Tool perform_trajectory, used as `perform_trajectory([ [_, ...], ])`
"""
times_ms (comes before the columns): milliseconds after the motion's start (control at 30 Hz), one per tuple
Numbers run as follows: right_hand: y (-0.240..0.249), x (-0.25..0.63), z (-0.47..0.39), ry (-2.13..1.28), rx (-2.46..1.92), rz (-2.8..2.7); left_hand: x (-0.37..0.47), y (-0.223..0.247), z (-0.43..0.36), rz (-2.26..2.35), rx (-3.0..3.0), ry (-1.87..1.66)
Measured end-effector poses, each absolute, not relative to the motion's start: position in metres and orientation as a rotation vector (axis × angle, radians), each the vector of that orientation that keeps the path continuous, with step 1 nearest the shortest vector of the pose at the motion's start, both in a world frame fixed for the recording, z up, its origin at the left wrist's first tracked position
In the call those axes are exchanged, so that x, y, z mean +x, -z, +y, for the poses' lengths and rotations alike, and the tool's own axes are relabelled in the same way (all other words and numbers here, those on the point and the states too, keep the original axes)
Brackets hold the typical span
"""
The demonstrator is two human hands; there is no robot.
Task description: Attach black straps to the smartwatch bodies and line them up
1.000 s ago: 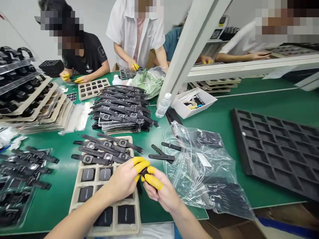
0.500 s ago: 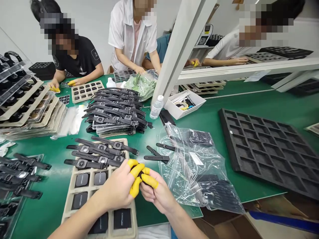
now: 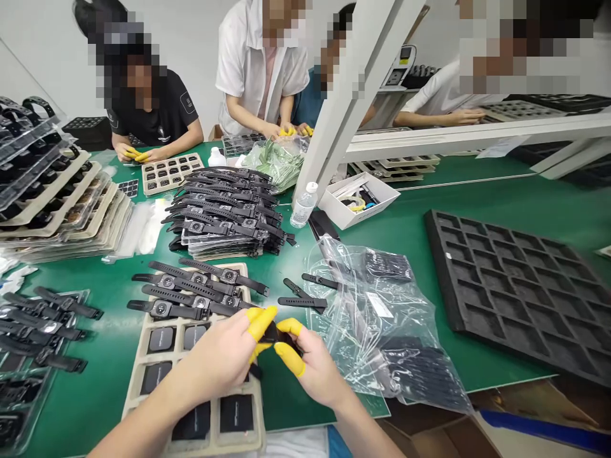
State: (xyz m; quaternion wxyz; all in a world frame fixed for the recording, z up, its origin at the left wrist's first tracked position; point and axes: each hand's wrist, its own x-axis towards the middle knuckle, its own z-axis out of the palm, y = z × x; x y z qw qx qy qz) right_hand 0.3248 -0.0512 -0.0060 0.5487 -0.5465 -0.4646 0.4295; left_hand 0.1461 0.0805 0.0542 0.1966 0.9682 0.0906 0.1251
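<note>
My left hand point(image 3: 233, 346), in yellow finger covers, closes round a black smartwatch point(image 3: 271, 332), mostly hidden by the fingers. My right hand point(image 3: 308, 362), also in yellow finger covers, pinches a black watch strap point(image 3: 296, 346) at its right side. Both hands meet above the right edge of a beige tray point(image 3: 136, 388). Square black pieces sit in the tray's compartments. Strapped smartwatches point(image 3: 195, 289) lie in overlapping rows across its far end. Several loose straps point(image 3: 303, 301) rest on the green table just beyond my hands.
Right of my hands lie clear plastic bags point(image 3: 356, 318) of straps and a black compartment tray point(image 3: 515, 286). A water bottle point(image 3: 304, 207) and white box point(image 3: 358, 200) stand behind. Stacked watches point(image 3: 229, 210) and trays point(image 3: 62, 216) fill the left. Co-workers sit or stand opposite.
My hands have parted slightly, and more of the black piece shows between them. My right fingers have opened wider around it. The view has shifted slightly.
</note>
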Motion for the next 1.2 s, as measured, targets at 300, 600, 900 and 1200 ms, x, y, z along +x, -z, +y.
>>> perform_trajectory([
  [300,0.005,0.347,-0.056,-0.645,-1.539,-1.654,0.102,-0.093,0.128,0.606,2.887,0.113],
  [600,0.020,0.328,-0.050,-0.829,-1.708,-1.551,0.093,-0.057,0.136,0.573,2.818,0.152],
  [900,0.058,0.400,-0.058,-0.426,-2.203,-1.543,0.060,-0.050,0.093,0.887,3.012,-0.055],
  [1200,0.110,0.451,-0.063,-0.115,-2.269,-1.793,0.070,-0.043,0.080,0.979,3.036,0.358],
])
